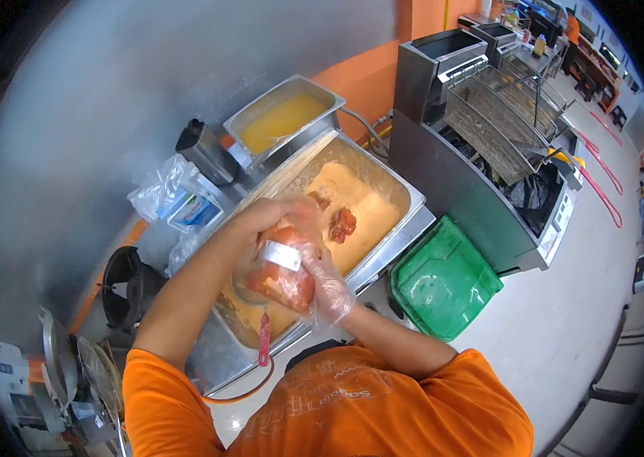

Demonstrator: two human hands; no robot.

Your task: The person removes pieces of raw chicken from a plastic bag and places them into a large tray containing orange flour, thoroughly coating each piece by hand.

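A clear plastic bag of reddish raw meat pieces (287, 287) with a white label is held between both hands above a deep steel pan (416, 201) of orange breading flour (370, 197). My left hand (290, 212) grips the bag's far end, its fingers partly blurred. My right hand (328, 285), in a clear disposable glove, holds the bag's right side. One coated-looking chunk of raw meat (343, 225) lies on the flour just beyond the bag. Another meat piece (319, 200) sits near my left fingers, partly hidden. A strainer's red handle (264, 338) rests across the pan's near edge.
Behind the pan stands a smaller steel pan of yellow liquid (282, 123), beside a steel container (206, 149). Plastic bags (162, 185) lie at left. A green lidded bin (444, 280) is at right, before a deep fryer with wire baskets (493, 123). A person (571, 37) stands far off.
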